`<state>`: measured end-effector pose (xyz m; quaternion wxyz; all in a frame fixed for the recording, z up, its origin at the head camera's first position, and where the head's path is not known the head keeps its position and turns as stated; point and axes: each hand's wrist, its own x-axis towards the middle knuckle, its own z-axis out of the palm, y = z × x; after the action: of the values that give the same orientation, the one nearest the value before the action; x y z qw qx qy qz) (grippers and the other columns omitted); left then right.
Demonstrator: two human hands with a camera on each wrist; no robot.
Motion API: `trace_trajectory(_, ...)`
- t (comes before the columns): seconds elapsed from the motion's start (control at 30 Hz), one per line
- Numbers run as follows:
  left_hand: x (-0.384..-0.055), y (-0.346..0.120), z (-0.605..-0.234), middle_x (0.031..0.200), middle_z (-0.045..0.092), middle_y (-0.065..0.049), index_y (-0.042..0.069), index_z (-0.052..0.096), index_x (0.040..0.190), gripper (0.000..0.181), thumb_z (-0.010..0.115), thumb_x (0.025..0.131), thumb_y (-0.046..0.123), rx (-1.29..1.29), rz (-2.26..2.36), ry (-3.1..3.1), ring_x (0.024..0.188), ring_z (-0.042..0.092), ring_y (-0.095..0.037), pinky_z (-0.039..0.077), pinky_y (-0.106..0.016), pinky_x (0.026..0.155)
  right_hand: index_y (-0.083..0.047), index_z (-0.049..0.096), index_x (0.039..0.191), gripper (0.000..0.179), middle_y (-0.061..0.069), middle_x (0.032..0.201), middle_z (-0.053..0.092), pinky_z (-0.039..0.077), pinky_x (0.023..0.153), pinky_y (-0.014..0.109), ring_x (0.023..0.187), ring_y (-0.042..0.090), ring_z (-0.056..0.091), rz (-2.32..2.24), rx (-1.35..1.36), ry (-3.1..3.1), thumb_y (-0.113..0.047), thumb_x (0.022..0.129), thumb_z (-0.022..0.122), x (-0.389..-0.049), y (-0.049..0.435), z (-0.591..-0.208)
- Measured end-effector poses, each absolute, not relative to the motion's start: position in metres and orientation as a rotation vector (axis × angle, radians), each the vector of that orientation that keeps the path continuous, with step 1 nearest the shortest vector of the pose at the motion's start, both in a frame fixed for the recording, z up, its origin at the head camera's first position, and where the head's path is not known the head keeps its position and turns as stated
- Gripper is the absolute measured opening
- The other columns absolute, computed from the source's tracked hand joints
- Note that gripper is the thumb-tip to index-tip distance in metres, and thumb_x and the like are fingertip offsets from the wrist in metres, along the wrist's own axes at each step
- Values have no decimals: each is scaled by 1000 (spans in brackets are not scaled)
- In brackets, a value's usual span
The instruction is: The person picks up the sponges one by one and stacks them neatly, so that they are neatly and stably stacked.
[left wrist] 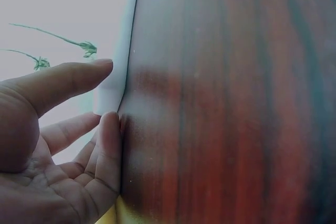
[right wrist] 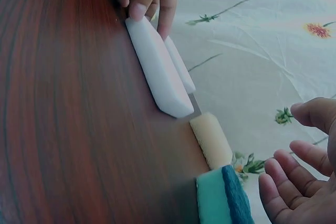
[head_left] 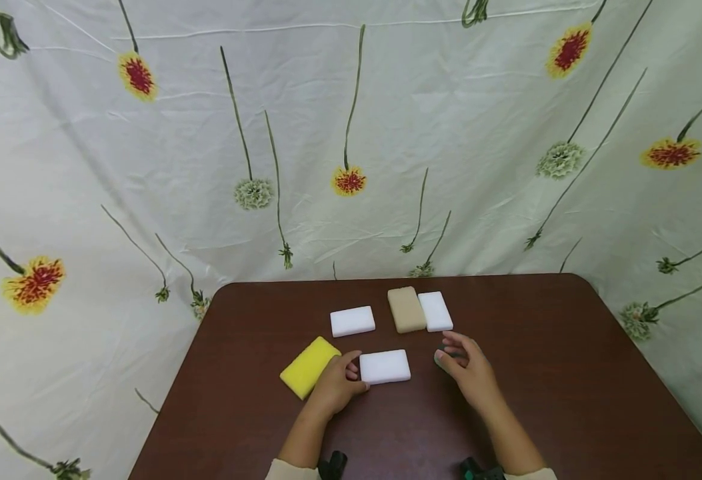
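My left hand (head_left: 335,387) is at the left end of a white sponge (head_left: 385,367) lying flat on the table. Its thumb and fingers stand apart, with fingertips right at that end's corners. Under its wrist side lies a yellow sponge (head_left: 309,367), partly covered by the hand. My right hand (head_left: 471,373) hovers to the right of the white sponge, fingers loosely bent around nothing. A teal sponge (right wrist: 212,198) with a darker top layer shows close under these fingers in the right wrist view; the hand mostly hides it in the head view.
Farther back on the brown table (head_left: 537,333) lie another white sponge (head_left: 353,321), a beige sponge (head_left: 407,310) and a third white sponge (head_left: 436,311) against the beige one. A pale flowered cloth (head_left: 303,147) hangs behind the table.
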<state>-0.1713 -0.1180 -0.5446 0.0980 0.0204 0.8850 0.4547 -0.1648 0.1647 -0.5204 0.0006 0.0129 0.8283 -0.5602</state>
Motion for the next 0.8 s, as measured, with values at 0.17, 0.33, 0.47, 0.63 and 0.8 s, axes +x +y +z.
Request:
trace_trajectory(0.17, -170, -118, -544, 100, 55, -6, 6, 58, 139, 65, 84, 80, 11, 59, 1353, 2615, 90, 55, -17, 47, -28, 75, -10, 52, 143, 54, 8, 138, 55, 46, 96, 13, 126, 25, 56, -1776, 39, 2638, -31, 96, 70, -164, 172, -524)
trace_trajectory(0.33, -170, -118, -543, 100, 55, -6, 6, 59, 139, 65, 84, 80, 11, 55, 1354, 2612, 90, 55, -16, 47, -28, 74, -8, 54, 142, 55, 10, 136, 57, 46, 96, 15, 124, 26, 57, -1765, 66, 2702, -29, 95, 73, -163, 177, -526)
trace_trajectory(0.47, -170, -118, -543, 100, 55, -6, 6, 59, 139, 66, 85, 79, 11, 56, 1346, 2614, 91, 55, -17, 47, -28, 75, -11, 54, 142, 56, 9, 137, 54, 44, 96, 15, 126, 25, 56, -1716, 131, 2734, -30, 93, 75, -161, 181, -527)
trace_trajectory(0.63, -170, -118, -542, 100, 55, -5, 6, 59, 139, 66, 85, 78, 11, 51, 1355, 2606, 91, 55, -17, 47, -29, 76, -12, 53, 143, 58, 9, 140, 50, 39, 95, 11, 129, 25, 52, -1712, 196, 2732, -32, 93, 75, -159, 187, -526)
trace_trajectory(0.8, -170, -117, -541, 99, 55, -6, 4, 58, 139, 66, 84, 79, 10, 54, 1370, 2606, 90, 55, -17, 46, -27, 75, -10, 49, 146, 62, 14, 145, 43, 39, 107, 34, 133, 30, 46, -1694, 239, 2748, -34, 94, 73, -158, 193, -527)
